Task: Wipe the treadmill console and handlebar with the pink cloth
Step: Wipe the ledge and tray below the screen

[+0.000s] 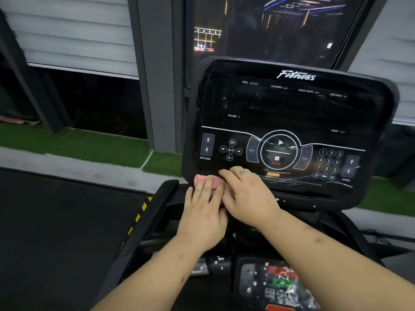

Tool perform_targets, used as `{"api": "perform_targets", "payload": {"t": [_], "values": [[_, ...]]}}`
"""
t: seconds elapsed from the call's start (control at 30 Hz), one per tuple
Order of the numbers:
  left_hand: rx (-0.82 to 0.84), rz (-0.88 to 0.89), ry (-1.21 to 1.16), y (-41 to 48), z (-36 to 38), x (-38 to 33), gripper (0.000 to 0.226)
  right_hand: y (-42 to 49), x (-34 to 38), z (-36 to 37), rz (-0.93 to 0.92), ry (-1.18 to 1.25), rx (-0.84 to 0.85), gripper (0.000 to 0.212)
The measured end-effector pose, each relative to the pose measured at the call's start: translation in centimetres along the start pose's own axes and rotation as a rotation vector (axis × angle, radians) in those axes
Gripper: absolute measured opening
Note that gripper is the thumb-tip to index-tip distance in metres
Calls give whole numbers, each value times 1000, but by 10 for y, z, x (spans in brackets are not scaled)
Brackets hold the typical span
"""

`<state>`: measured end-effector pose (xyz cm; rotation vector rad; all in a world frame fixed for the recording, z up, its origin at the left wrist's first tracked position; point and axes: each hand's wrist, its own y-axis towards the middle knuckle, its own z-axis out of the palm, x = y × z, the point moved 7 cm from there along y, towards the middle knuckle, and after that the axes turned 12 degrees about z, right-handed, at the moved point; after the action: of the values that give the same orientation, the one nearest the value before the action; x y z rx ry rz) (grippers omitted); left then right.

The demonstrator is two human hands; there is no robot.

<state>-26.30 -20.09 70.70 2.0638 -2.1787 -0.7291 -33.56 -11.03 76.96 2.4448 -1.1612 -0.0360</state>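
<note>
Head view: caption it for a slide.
Left hand and right hand press the cloth on the console's lower edge.

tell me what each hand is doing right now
left hand: open, straight fingers pressing on the pink cloth
right hand: open, flat on the same cloth at the console lower edge

The left hand (202,207) and right hand (249,196) are seen ungloved, and the forearms (325,254) behind them are left bare. Small reddish spots (317,239) are scattered behind both wrists. A bluish smudge (242,172) is borne on a right finger.
</note>
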Motion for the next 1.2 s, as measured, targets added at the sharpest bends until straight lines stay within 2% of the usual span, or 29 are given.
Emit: {"api": "perform_targets", "payload": {"t": [0.1,0.27,0.37,0.47,0.6,0.73,0.93,1.07,1.2], "values": [[31,-10,89,1,-1,-5,73,-6,-25,-16,56,-39,-50,61],[59,-80,120,2,3,-13,73,-34,-94,-18,224,-252,83,80],[69,-127,126,3,2,-15,72,-46,-132,-27,329,-299,98,81],[52,-148,132,7,0,-19,68,-42,-164,-51,383,-322,23,79],[5,-169,116,12,0,-21,60,-16,-191,-79,361,-356,8,81],[-55,-201,79,17,1,-23,55,-3,-190,-70,266,-464,81,81],[-85,-243,67,19,1,-25,50,-3,-187,-63,230,-494,88,84],[-236,-242,143,17,-8,-25,32,-3,-189,-63,211,-488,62,85],[-299,-255,60,25,-9,-35,31,-3,-189,-61,200,-485,54,84]]}}
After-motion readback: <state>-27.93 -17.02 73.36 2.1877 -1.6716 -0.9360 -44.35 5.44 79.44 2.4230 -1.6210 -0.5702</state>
